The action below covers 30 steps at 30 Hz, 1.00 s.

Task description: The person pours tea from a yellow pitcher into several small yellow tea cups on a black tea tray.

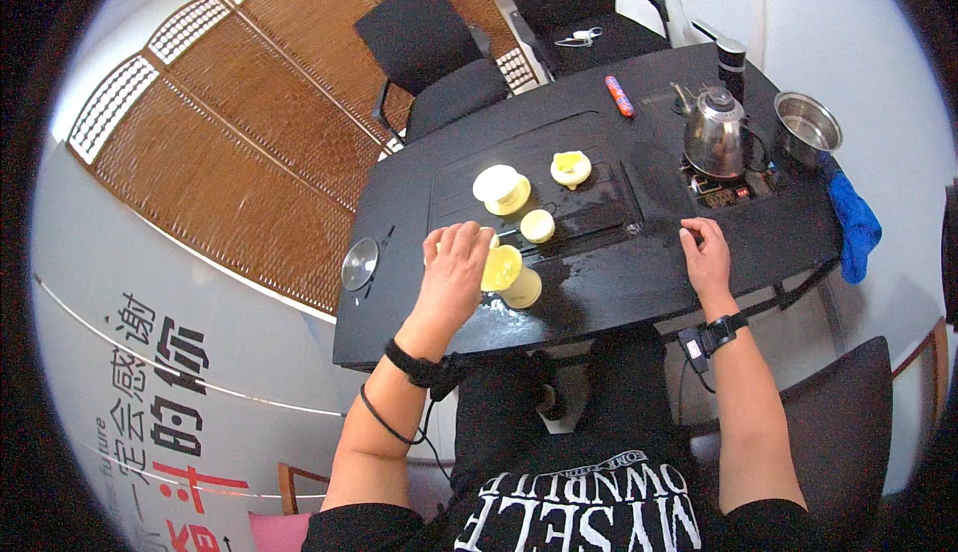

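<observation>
The left hand is curled over a yellow cup, tipping it on its side on the black tea table, just in front of the small yellow cup. The right hand lies flat and empty on the table, fingers loosely spread, just in front of the steel kettle. Beyond the tipped cup stands a lidded yellow bowl.

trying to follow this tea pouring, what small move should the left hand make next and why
Probably tip the yellow cup a little further over the tea tray: the left hand holds it tilted above another yellow cup, and the tray is wet. The right hand rests flat.
</observation>
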Available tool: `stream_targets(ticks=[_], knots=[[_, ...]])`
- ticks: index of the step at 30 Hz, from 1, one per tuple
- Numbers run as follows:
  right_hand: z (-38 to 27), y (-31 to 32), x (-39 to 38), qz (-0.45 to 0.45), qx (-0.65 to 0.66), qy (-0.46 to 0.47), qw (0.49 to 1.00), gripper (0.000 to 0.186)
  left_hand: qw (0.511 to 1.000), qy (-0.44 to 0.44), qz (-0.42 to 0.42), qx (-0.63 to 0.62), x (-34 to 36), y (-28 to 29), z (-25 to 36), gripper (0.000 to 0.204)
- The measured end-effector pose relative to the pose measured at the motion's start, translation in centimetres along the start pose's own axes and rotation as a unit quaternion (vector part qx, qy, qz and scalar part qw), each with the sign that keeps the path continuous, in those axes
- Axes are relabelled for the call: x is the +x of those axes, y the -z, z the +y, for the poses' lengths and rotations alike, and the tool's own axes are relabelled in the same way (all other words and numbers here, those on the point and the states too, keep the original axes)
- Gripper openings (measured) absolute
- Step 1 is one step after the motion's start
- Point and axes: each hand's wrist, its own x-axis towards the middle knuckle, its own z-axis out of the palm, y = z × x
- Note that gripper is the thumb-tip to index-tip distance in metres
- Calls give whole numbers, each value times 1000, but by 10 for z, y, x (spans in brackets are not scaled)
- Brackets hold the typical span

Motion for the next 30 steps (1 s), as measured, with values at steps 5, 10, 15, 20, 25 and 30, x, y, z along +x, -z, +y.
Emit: stream_targets(ticks=[5,10,15,20,25,30], knots=[[-3,-1,1,22,22,32,999,13,955,155,88,-238,9,-12,-3,56],[1,0,2,26,46,9,999,14,686,297,113,-654,54,-39,35,60],[3,0,2,20,42,-6,999,16,549,311,135,-764,86,-96,86,68],[-2,1,0,1,78,-45,996,16,569,337,113,-742,97,-141,109,75],[-2,2,0,2,78,-28,997,16,641,324,105,-688,103,-174,108,70],[-2,5,3,5,97,-34,995,16,634,332,87,-693,109,-183,117,68]])
